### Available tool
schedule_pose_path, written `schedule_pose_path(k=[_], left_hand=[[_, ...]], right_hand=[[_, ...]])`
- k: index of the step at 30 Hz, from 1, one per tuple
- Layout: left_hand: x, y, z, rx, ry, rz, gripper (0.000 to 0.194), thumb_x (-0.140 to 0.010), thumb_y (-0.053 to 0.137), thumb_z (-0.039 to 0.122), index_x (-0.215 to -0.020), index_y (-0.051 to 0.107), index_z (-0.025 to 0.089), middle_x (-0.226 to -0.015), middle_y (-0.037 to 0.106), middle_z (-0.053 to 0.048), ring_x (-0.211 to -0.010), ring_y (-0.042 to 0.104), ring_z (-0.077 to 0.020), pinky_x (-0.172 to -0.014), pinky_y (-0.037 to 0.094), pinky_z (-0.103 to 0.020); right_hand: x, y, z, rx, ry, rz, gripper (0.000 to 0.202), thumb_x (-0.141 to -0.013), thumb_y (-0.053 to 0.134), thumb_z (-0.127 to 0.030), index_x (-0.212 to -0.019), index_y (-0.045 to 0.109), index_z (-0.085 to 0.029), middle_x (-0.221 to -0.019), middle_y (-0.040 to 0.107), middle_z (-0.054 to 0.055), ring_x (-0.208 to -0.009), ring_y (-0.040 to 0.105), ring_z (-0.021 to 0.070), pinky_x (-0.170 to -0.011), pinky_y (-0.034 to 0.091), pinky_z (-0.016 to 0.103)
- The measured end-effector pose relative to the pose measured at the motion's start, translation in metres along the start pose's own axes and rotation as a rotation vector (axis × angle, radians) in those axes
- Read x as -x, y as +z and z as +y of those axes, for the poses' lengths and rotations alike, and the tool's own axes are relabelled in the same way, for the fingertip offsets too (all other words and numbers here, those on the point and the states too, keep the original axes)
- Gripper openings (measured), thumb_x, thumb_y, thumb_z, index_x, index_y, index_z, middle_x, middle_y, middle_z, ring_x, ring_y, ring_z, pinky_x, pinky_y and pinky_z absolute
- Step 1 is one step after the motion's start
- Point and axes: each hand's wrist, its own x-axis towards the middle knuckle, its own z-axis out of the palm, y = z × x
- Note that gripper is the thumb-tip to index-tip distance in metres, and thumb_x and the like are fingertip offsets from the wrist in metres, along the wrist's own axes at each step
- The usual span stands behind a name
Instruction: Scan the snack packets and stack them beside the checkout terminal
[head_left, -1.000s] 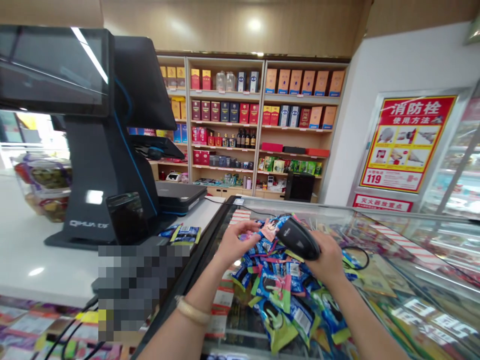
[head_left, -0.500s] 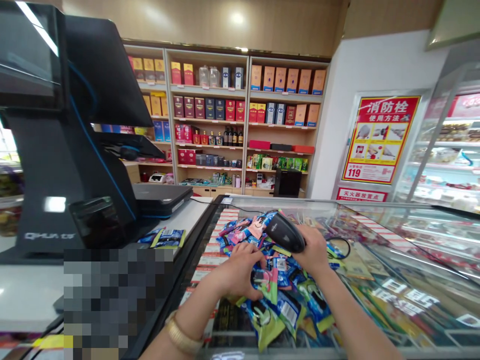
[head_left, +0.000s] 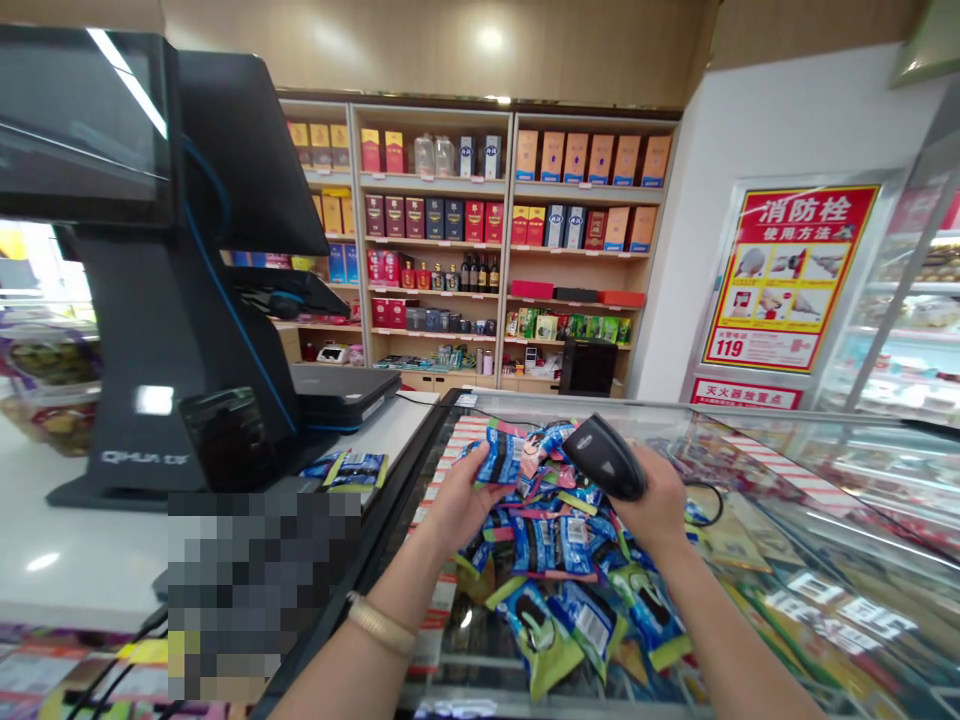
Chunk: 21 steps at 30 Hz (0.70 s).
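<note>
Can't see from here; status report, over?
Left grip holds blue packet. Right grip around black scanner, head end toward that packet. Loose packets crowd the glass counter below.

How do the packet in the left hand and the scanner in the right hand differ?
The packet is mostly blue; the scanner is black. The packet is a flattish pouch; the scanner has a bulky, rounded head. The left hand pinches the packet; the right hand grips the scanner. Both are held over the pile of packets.
</note>
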Motion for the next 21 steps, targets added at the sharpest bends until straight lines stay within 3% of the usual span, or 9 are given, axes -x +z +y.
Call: schedule_pose_path(k=[3,7,12,21], left_hand=[[-0.004,-0.002,0.004,0.174,-0.058,0.125,0.026,-0.088,0.054,0.034,-0.088,0.066,0.011,-0.077,0.072,-0.010,-0.073,0.069,-0.0189,-0.074,0.058,-0.035],[-0.006,-0.003,0.008,0.210,-0.048,0.212,0.027,-0.092,0.047,0.028,-0.087,0.065,0.009,-0.071,0.071,-0.010,-0.063,0.068,-0.0162,-0.069,0.059,-0.032],[-0.004,-0.001,0.007,0.158,-0.052,0.196,0.026,-0.093,0.047,0.028,-0.086,0.065,0.011,-0.068,0.070,-0.008,-0.058,0.066,-0.0152,-0.059,0.057,-0.027],[-0.003,-0.002,0.005,0.132,-0.069,0.131,0.027,-0.093,0.048,0.029,-0.090,0.066,0.010,-0.072,0.070,-0.009,-0.060,0.067,-0.0158,-0.055,0.055,-0.025]], right_hand=[[0.000,0.001,-0.004,-0.008,-0.036,-0.047,0.021,-0.074,0.054,-0.029,-0.089,0.065,-0.019,-0.078,0.068,0.007,-0.073,0.063,0.0224,-0.066,0.047,0.033],[-0.001,0.001,-0.012,-0.070,-0.095,-0.174,0.024,-0.073,0.055,-0.029,-0.091,0.067,-0.019,-0.084,0.070,0.008,-0.077,0.064,0.0225,-0.069,0.048,0.033],[-0.003,0.001,-0.021,-0.112,-0.105,-0.277,0.024,-0.069,0.056,-0.025,-0.089,0.068,-0.018,-0.087,0.072,0.009,-0.079,0.066,0.0232,-0.071,0.048,0.033],[-0.003,0.000,-0.024,-0.106,-0.077,-0.301,0.023,-0.068,0.055,-0.023,-0.085,0.068,-0.019,-0.086,0.072,0.008,-0.078,0.066,0.0228,-0.069,0.047,0.032]])
